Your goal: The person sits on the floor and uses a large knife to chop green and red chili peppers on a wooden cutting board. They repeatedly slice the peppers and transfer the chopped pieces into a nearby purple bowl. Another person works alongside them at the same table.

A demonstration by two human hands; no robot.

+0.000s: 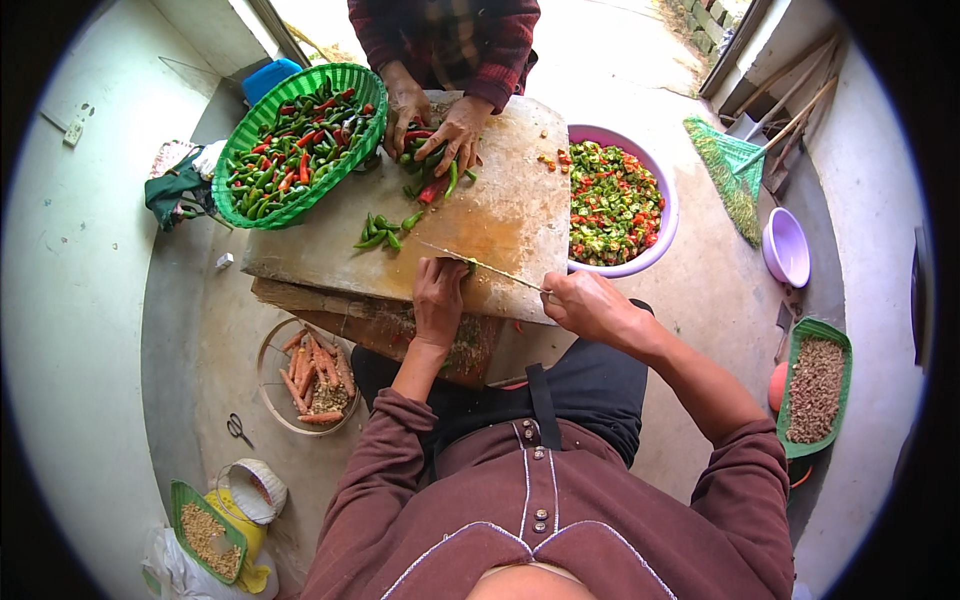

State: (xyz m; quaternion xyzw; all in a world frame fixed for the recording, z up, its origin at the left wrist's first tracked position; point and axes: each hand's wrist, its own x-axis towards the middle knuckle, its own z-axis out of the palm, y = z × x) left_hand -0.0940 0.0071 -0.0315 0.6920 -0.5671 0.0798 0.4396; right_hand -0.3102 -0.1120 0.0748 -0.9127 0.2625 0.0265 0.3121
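Note:
My right hand (586, 304) grips the handle of a knife (491, 270), whose blade lies across the near part of a worn wooden board (330, 259). Close against the blade, my left hand (439, 294) is closed on a green chili pepper (471, 264), mostly hidden by the fingers and blade. Several green chili peppers (384, 231) lie on the board beyond my left hand. Farther back, a co-worker's hands (454, 135) rest on a pile of red and green peppers (431, 187). Chopped pieces (553, 161) are scattered near the board's right edge.
A green woven basket (225, 176) of whole peppers stands at the board's left. A purple basin (670, 217) of chopped peppers is at its right. On the floor are a round basket (262, 375) with corn cobs, scissors (238, 429), a broom (724, 180) and an empty purple basin (786, 247).

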